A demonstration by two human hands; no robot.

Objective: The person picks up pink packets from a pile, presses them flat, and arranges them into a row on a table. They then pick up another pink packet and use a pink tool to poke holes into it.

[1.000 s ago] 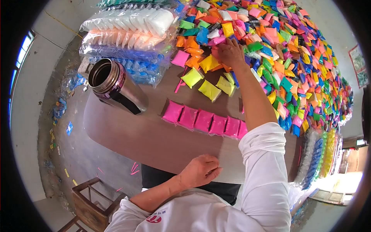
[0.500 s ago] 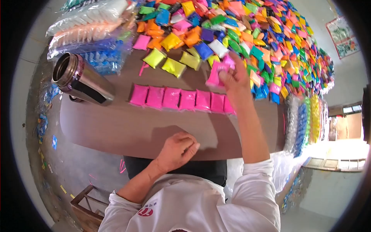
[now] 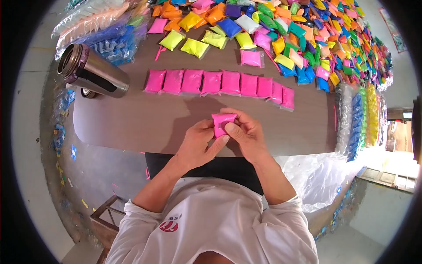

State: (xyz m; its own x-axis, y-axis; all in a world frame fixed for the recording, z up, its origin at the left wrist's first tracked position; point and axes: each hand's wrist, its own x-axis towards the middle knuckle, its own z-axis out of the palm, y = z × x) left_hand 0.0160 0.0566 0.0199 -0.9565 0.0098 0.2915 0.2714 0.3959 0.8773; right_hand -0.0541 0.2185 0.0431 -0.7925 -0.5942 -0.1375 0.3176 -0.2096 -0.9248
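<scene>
Near the front of the table I hold a small pink packet [image 3: 223, 119] in both hands. My left hand [image 3: 197, 143] grips its left side, with the thumb at the lower edge. My right hand [image 3: 249, 135] pinches the right side, thumb across the front. Beyond my hands lies a row of pink packets [image 3: 230, 83], edge to edge and some overlapping. A lighter pink packet [image 3: 251, 58] lies by itself behind the row, and several yellow packets [image 3: 194, 47] are spread to its left.
A large heap of multicoloured packets [image 3: 303, 35] covers the back right. At the left stands an open steel flask [image 3: 99, 72], its lid [image 3: 89, 93] beside it. Clear bags of packets [image 3: 94, 22] lie behind; more bagged strips [image 3: 356, 125] hang by the right edge.
My right hand has come back from the heap with a pink packet, and my left hand has joined it there. The view has shifted, showing the whole pink row.
</scene>
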